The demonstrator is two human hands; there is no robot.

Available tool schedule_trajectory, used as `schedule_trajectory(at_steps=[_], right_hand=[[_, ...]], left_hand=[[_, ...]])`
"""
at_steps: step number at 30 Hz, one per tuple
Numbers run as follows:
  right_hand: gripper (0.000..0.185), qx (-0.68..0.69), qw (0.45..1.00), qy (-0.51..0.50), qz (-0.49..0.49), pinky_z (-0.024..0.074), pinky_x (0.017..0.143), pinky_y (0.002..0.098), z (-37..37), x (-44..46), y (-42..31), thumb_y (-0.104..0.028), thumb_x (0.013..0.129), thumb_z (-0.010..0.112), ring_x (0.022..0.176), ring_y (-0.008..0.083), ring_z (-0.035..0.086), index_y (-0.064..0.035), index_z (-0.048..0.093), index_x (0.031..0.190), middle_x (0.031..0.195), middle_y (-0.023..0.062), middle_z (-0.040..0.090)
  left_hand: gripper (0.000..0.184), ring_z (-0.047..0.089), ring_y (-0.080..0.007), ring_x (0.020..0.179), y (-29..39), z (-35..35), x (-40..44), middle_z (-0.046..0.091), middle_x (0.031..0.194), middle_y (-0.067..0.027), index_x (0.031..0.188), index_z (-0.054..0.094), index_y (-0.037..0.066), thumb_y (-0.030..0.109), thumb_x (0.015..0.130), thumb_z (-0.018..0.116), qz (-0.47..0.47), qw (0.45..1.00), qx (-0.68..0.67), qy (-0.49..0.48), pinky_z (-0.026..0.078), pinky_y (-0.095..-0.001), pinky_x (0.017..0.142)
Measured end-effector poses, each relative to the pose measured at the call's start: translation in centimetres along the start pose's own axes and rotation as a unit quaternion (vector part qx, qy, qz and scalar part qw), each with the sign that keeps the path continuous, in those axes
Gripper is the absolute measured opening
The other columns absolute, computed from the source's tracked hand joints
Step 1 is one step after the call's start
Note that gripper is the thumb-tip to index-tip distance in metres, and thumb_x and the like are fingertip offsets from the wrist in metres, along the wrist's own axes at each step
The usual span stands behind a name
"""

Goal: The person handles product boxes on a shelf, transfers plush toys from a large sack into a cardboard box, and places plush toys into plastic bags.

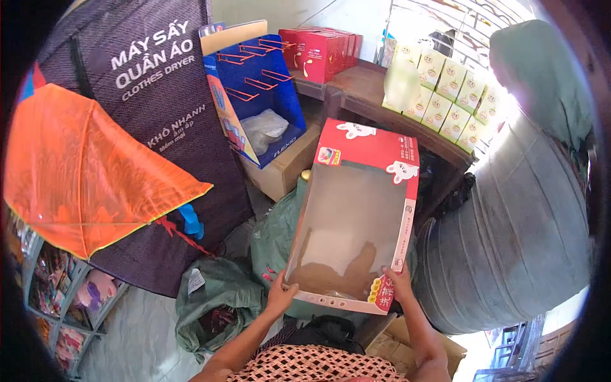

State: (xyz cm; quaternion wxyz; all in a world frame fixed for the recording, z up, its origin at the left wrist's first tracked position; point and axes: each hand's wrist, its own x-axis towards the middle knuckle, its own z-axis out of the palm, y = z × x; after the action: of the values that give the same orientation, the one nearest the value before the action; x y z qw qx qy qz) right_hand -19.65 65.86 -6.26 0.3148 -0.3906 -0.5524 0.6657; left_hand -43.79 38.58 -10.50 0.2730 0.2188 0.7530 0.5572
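Below the blue FLEXIO rack [275, 95], the left hand [279, 297] grips one bottom corner of the red rabbit window box [350, 219], right of the rack; the right hand [400, 284] grips the other. It looks light but easily dented: hold its edges.

Red box [349, 223] with white rabbits [402, 170]; orange kite [83, 172]; blue display stand [270, 105]; black-checked pink garment [312, 364]; green sack [219, 286]
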Motion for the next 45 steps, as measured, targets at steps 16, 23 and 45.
schedule_trajectory(at_steps=[16, 23, 45], right_hand=[[0.071, 0.086, 0.960, -0.114, -0.240, 0.0445, 0.089, 0.0295, 3.7, -3.9, -16.8, -0.001, 0.078, 0.061, 0.105, 0.0183, 0.054, -0.0022, 0.027, 0.141, 0.123, 0.0135, 0.052], [0.066, 0.078, 0.930, -0.265, -0.244, 0.0409, 0.098, 0.0385, 8.6, 1.7, -28.1, -0.036, 0.090, 0.055, 0.116, 0.0215, 0.050, -0.0088, 0.024, 0.142, 0.130, 0.0115, 0.047], [0.105, 0.190, 0.955, -0.110, -0.200, 0.0368, 0.077, 0.0506, 34.8, 22.6, -53.6, -0.065, 0.053, 0.071, 0.106, 0.0346, 0.032, -0.0127, 0.028, 0.133, 0.124, 0.0202, 0.023]], left_hand=[[0.056, 0.055, -0.0082, 0.081, 15.6, -7.4, -4.4, 0.057, 0.098, -0.0019, 0.137, 0.038, 0.008, 0.010, 0.085, 0.058, 0.153, 0.978, -0.086, 0.109, 0.049, -0.0250, 0.069], [0.046, 0.061, -0.0193, 0.091, 33.0, -15.2, 3.9, 0.058, 0.104, -0.0077, 0.132, 0.043, 0.010, 0.023, 0.089, 0.053, 0.182, 0.975, -0.108, 0.065, 0.055, -0.0365, 0.076], [0.124, 0.015, -0.0560, 0.129, 58.8, -12.1, 32.0, 0.005, 0.148, -0.0270, 0.146, -0.001, 0.017, 0.073, 0.059, 0.066, 0.200, 0.901, -0.328, -0.203, 0.022, -0.0687, 0.097]])
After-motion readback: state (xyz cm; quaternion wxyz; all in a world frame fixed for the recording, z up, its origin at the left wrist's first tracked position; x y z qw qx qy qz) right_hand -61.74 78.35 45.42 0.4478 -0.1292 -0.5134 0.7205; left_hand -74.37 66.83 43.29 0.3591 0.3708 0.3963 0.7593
